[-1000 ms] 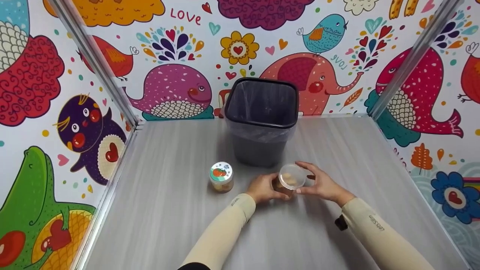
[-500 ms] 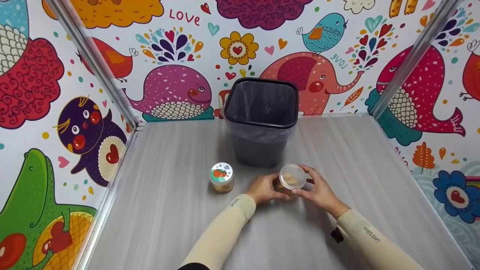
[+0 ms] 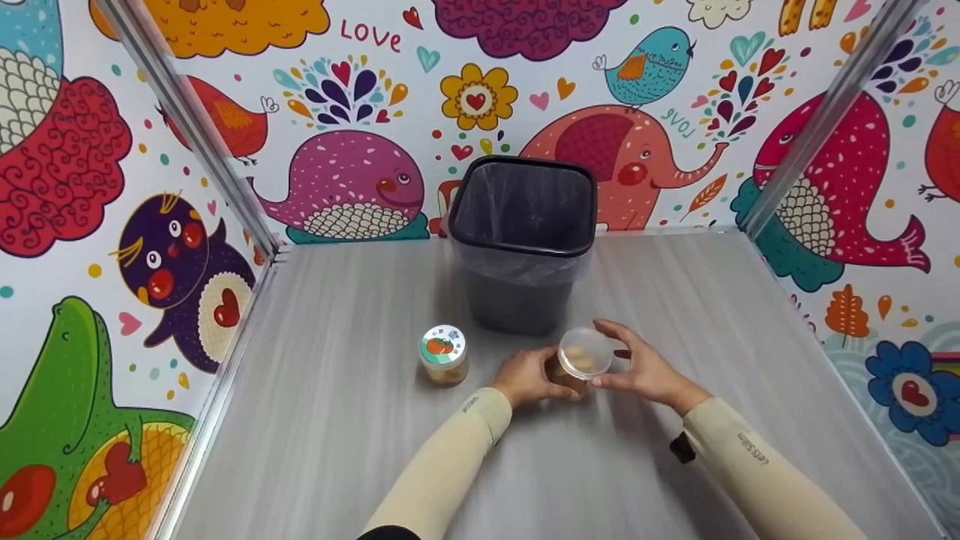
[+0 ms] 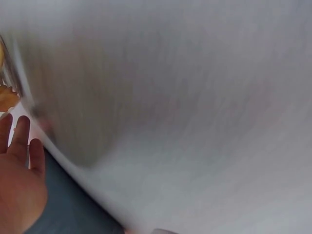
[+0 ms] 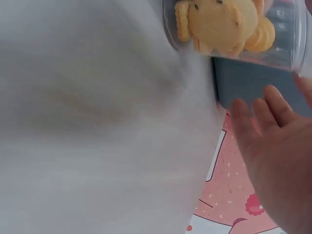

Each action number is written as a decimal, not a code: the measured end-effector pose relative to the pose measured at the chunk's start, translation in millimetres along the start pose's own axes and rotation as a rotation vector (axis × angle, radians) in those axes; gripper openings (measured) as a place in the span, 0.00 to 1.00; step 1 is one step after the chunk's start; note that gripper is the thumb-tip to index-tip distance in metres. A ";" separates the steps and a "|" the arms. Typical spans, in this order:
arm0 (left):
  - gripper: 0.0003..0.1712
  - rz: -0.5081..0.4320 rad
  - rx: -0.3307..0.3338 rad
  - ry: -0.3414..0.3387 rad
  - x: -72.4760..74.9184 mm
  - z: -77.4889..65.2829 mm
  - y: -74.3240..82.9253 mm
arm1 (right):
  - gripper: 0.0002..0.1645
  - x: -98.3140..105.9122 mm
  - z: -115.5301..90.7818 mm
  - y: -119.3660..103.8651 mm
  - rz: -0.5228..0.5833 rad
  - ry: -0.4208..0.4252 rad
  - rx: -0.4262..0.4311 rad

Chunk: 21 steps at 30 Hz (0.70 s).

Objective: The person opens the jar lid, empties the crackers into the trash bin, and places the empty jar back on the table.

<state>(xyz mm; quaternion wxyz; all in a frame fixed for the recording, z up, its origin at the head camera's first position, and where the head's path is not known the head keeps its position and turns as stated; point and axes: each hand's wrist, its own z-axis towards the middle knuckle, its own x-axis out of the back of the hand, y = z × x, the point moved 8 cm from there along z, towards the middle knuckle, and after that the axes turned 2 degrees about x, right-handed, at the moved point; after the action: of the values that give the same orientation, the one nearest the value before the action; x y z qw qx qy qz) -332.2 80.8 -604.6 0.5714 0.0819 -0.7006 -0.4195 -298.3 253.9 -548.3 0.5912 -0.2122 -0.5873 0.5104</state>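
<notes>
A clear jar (image 3: 576, 384) of pale cookies stands on the table in the head view, under a translucent lid (image 3: 585, 346). My left hand (image 3: 526, 376) grips the jar's body from the left, thumb toward me. At its right, my right hand (image 3: 651, 376) has thumb and index finger at opposite sides of the lid's rim. The right wrist view shows cookies (image 5: 222, 24) through the jar wall, and the other fingers (image 5: 246, 119) held off below the lid. In the left wrist view only part of the hand and a cookie (image 4: 7, 99) show at the edge.
A second cookie jar (image 3: 444, 372), its lid printed with orange fruit, stands left of my left hand. Behind both jars is a dark grey bin (image 3: 517, 304) with a plastic liner. Cartoon-printed walls (image 3: 352, 176) enclose the grey table (image 3: 337, 360).
The right fingers turn in round the lid's rim, then swing back out to about where they were a second ago. The left hand and both jars stay in place.
</notes>
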 end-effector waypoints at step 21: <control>0.44 -0.009 -0.007 0.003 1.9 -0.3 1.7 | 0.48 3.7 9.9 -6.8 0.033 -0.123 0.001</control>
<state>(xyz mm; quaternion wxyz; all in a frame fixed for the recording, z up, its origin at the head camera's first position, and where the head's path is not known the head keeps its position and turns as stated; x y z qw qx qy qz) -332.0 80.5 -602.1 0.5707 0.0837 -0.6980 -0.4244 -305.7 251.0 -538.6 0.5454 -0.1899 -0.6188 0.5324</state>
